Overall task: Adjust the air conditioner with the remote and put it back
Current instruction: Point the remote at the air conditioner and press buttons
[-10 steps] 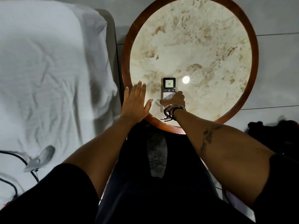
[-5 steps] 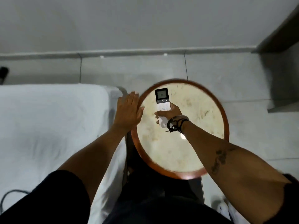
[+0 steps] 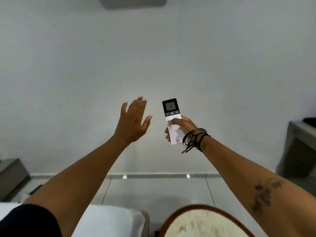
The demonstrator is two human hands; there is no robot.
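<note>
Right-hand fingers [image 3: 166,132] wrapped around the lower half of the remote [image 3: 172,120], thumb laid across its white face just below the dark button strip. Right hand [image 3: 181,127] raised in front of a plain pale wall, remote upright, lit screen facing the wearer, top end aimed up toward the grey underside of the air conditioner [image 3: 132,2] at the upper edge of view. Left hand [image 3: 133,122] empty, fingers spread wide, palm toward the wall, beside the remote but clear of it.

Step in hand, as judged: pressing a control while pointing at the unit. Recommended: top end kept tipped toward the unit, wrist steady, thumb shifted up onto the plus, minus or power key as required, one press at a time, screen checked after each. Grip low on the body leaves the emitter end unobstructed; best retained.

Remote: slim rectangular slab, hard smooth plastic, black upper panel with grey display, white lower body with small lettering near the base. Digits too small to read with confidence. Dark cords and a band [image 3: 195,139] at the right wrist. Below, round table [image 3: 172,218] with reddish wooden rim and mottled cream stone-like top; return place for the remote. White bedding [image 3: 106,221] to its left, soft. Floor tiled, glossy.
</note>
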